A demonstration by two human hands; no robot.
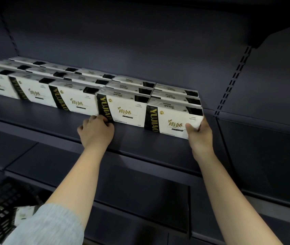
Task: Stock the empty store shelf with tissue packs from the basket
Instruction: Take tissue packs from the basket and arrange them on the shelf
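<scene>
Both hands are up at the shelf (pixel 140 137), working the front row of tissue packs.

R hand (pixel 200 133) is grasping the endmost pack (pixel 174 119) at its lower right corner: thumb on the printed face, fingers wrapped behind the side. Prob. squaring it w/ the row, since it sits slightly fwd of and lower than its neighbour. L hand (pixel 96 131) has curled fingers pinching the lower left corner of the second pack (pixel 124 110), right on the black YUJIAO stripe. Looks like it's bracing or nudging that pack so the row stays flush.

Packs beyond the L hand run away in a line, faces outward, w/ approx. two more rows behind them toward the back wall. Faces out = labels readable for shoppers.

Beyond the R hand the shelf is bare up to the slotted upright (pixel 232 82).

Basket (pixel 0 200) is well below the L forearm, near the sleeve (pixel 50 225); white packs still show in it, blurred. So stocking is well along but not finished.
</scene>
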